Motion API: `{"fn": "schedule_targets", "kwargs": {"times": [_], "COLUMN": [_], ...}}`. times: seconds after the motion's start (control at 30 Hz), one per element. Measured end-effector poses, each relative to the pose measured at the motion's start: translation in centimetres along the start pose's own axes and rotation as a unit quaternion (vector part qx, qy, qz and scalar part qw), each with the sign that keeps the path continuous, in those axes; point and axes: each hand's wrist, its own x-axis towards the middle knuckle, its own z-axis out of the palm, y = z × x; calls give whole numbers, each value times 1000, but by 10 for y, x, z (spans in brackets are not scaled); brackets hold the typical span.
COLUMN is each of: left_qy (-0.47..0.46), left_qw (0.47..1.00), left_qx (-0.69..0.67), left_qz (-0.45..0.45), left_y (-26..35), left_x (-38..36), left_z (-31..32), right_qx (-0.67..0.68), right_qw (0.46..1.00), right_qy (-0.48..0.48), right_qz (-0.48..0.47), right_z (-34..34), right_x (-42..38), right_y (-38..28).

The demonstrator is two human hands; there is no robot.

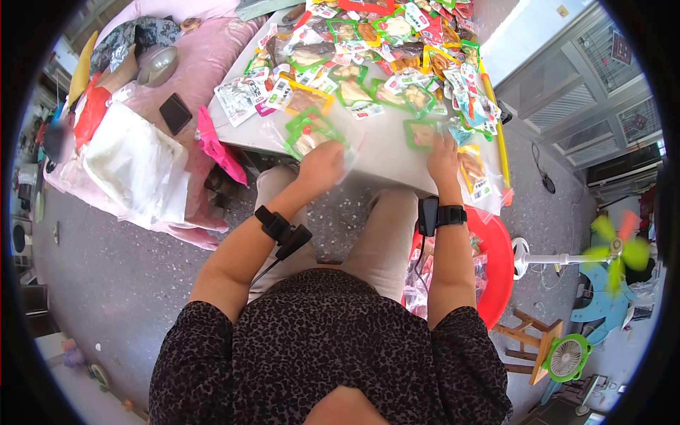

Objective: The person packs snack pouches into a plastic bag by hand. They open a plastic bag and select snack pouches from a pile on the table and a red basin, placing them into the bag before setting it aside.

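My left hand (322, 168) is closed at the table's front edge, gripping a clear plastic bag (348, 157). Green-edged food packets (309, 133) with pale contents show in or against that bag, slightly blurred. Further right, my right hand (443, 159) has its fingers bent down at the right edge of another green-edged food packet (421, 134), which it seems to pinch. Beside that hand lies a yellow-edged food packet (471, 168). Behind both hands, a heap of sealed food packets (382, 53) in green, yellow, red and white covers the white table (386, 161).
A red tub (500, 265) holding wrapped packets stands by my right leg. On the left, a pink-covered surface (205, 53) carries a white plastic-lined box (134, 163), a phone (176, 114) and a bowl (158, 66). To the right are a running fan (616, 246) and a wooden stool (542, 347).
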Motion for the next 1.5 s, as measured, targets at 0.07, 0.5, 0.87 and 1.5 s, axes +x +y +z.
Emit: {"fn": "schedule_targets", "kwargs": {"times": [0.07,0.5,0.87,1.5], "left_qy": [-14,-8,-21,-6], "left_qw": [1000,1000,999,980], "left_qx": [-4,-19,33,171], "left_qz": [-18,-7,9,103], "left_y": [-1,9,17,28], "left_x": [1,7,6,4], "left_z": [1,-5,-11,-11], "right_qx": [-62,391,493,690], "right_qw": [998,919,807,674], "right_qy": [5,-38,-326,-233], "right_qz": [0,-22,7,121], "right_z": [9,-75,-62,-25], "right_x": [1,14,-1,6], "right_y": [11,-29,-83,-131]}}
